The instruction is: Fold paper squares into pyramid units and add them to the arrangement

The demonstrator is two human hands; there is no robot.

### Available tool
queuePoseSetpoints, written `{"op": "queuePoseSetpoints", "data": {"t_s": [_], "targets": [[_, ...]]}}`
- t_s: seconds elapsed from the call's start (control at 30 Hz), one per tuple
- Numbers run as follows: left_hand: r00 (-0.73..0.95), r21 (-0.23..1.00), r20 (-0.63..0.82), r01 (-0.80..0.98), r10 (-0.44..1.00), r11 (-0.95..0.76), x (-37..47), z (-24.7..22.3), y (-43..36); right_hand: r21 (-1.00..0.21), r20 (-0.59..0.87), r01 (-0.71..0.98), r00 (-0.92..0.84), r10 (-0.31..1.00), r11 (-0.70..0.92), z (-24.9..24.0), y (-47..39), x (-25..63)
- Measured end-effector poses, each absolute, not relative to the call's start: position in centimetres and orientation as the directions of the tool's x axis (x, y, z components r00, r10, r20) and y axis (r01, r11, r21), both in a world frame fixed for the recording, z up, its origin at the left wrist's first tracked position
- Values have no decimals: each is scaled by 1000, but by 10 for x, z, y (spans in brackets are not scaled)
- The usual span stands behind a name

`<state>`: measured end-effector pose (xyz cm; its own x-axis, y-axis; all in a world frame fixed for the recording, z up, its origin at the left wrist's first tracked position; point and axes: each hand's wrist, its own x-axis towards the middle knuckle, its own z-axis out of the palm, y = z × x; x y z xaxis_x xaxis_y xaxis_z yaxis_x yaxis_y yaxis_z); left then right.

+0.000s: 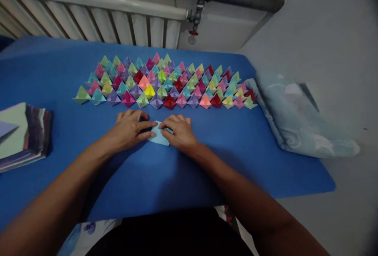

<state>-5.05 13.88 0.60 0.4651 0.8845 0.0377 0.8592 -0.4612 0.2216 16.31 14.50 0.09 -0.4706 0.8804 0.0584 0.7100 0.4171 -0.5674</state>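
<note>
A small folded piece of light-blue paper point(160, 137) lies on the blue tabletop in front of me. My left hand point(127, 129) has its thumb and forefinger on the paper's left edge, the other fingers curled. From the other side, my right hand point(180, 133) bends its fingers over the upper right part of the sheet and hides some of it. Both hands hold the paper down at the table. Just beyond them stand several rows of folded paper boats point(156, 101) in many colours, packed close together.
On the left lies a stack of coloured paper point(13, 130) with a folded lilac piece on top. A folded grey-blue blanket point(301, 124) rests at the table's right edge against the wall. Behind the blue table point(236, 138) are a radiator point(97, 24) and a pipe with a red-handled valve point(194, 33).
</note>
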Motion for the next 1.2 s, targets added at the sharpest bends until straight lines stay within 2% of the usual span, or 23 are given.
{"op": "queuePoseSetpoints", "data": {"t_s": [0.2, 0.33, 0.43, 0.57, 0.63, 0.7, 0.73, 0.8, 0.87, 0.97, 1.07, 1.2], "targets": [[580, 256, -176, 807, 796, -531, -32, 31, 181, -586, 127, 671, -479, 869, 455, -5, 146, 166], [586, 239, -268, 809, 764, -537, -22, 42, 193, -722, 197, 556, -405, 893, 412, -8, 151, 174], [523, 290, -332, 848, 785, -443, -14, 48, 194, -827, 253, 414, -332, 909, 381, -11, 156, 179], [447, 362, -408, 880, 796, -308, -9, 49, 193, -878, 266, 320, -291, 919, 356, -13, 159, 182], [440, 456, -411, 858, 799, -237, -12, 49, 191, -906, 247, 279, -260, 934, 318, -11, 160, 184], [385, 653, -406, 757, 829, -32, -19, 48, 184, -952, 195, 199, -193, 962, 233, -8, 161, 187], [332, 753, -407, 649, 851, 107, -22, 48, 179, -974, 151, 145, -155, 976, 174, -6, 161, 189], [133, 872, -423, 327, 896, 363, -28, 48, 166, -999, 47, 17, -87, 995, 49, -3, 160, 192], [24, 908, -383, 194, 924, 371, -29, 47, 150, -994, -53, -89, -70, 996, -59, 0, 158, 192], [-86, 933, -351, 50, 932, 356, -18, 42, 127, -973, -149, -152, -167, 975, -175, 3, 150, 186], [-136, 936, -351, -70, 926, 345, 2, 38, 110, -956, -198, -161, -262, 945, -245, 9, 139, 176], [-162, 901, -404, -243, 900, 361, 24, 38, 95, -935, -225, -207, -284, 932, -289, 14, 130, 171]]}}
